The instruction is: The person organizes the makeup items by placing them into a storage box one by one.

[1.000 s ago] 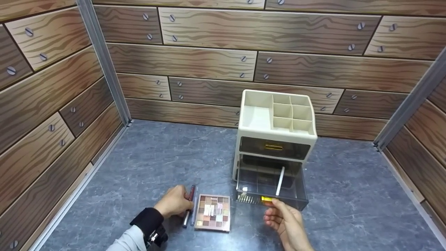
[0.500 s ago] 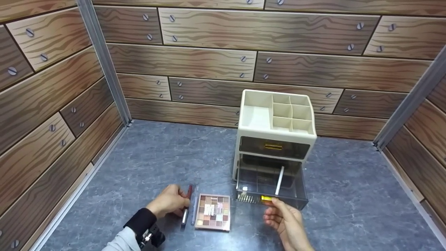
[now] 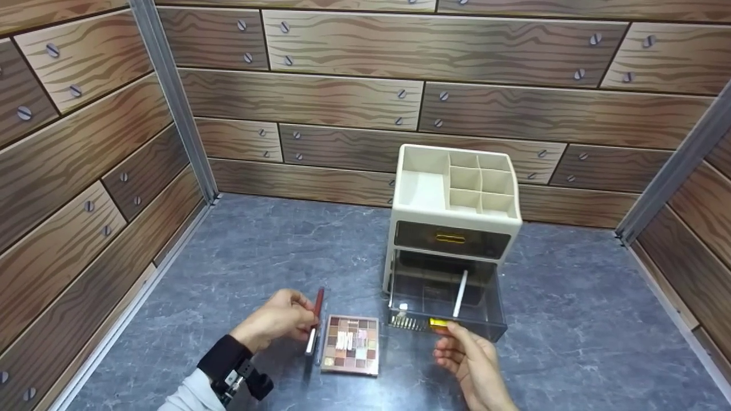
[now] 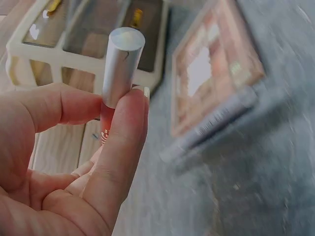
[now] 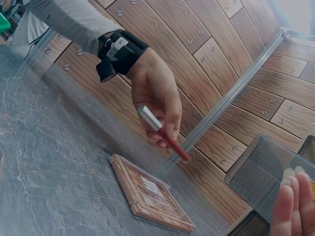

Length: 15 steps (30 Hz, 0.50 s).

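Note:
My left hand (image 3: 280, 318) pinches a slim red cosmetic tube (image 3: 318, 302) with a silver cap (image 4: 122, 66) between thumb and fingers. The right wrist view shows this tube held above the table, tilted. Just right of it lies an eyeshadow palette (image 3: 350, 345) with a clear lid, and a thin greyish tube (image 4: 211, 123) rests along the palette's left side. My right hand (image 3: 474, 362) pinches the gold handle (image 3: 438, 323) of a pulled-out, see-through drawer (image 3: 497, 308). Inside that drawer are a white stick (image 3: 460, 294) and a small white item (image 3: 403, 307).
The drawer belongs to a cream cosmetics organizer (image 3: 457, 216) with open compartments on top. Its upper drawer (image 3: 454, 240) is closed. Wood-patterned walls (image 3: 342, 97) enclose the grey marbled table (image 3: 274, 240) at the back and both sides.
My left hand has raised the red tube off the table and moved it slightly right and away from me. The right hand stays on the drawer handle, and the drawer has not moved.

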Motion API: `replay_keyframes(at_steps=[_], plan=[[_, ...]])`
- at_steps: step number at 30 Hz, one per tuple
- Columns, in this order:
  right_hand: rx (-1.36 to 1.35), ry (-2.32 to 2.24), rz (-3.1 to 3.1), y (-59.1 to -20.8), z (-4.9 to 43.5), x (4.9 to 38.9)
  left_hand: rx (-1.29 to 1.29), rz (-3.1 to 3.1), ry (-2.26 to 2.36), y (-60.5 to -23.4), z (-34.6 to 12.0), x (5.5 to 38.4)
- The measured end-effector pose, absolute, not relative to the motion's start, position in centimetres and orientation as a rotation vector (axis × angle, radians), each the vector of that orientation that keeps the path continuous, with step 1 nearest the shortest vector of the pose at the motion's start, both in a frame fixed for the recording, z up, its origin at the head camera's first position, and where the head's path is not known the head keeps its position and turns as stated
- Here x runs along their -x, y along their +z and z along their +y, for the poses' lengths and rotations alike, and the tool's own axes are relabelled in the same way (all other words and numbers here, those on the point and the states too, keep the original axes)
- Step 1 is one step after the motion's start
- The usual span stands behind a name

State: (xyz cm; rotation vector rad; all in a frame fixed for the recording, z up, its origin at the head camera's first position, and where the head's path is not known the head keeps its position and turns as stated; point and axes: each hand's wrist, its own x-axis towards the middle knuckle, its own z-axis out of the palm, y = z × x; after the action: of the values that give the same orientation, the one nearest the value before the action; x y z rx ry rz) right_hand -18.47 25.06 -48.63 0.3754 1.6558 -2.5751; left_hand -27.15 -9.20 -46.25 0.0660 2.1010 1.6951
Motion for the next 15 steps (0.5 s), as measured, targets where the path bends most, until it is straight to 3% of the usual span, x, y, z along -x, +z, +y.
replay_keyframes(at_steps=[15], plan=[[-0.364,-2.585,1.648,-48.8,25.1,18.4,-0.226,1.954,1.773,-43.4,-8.2,26.6]])
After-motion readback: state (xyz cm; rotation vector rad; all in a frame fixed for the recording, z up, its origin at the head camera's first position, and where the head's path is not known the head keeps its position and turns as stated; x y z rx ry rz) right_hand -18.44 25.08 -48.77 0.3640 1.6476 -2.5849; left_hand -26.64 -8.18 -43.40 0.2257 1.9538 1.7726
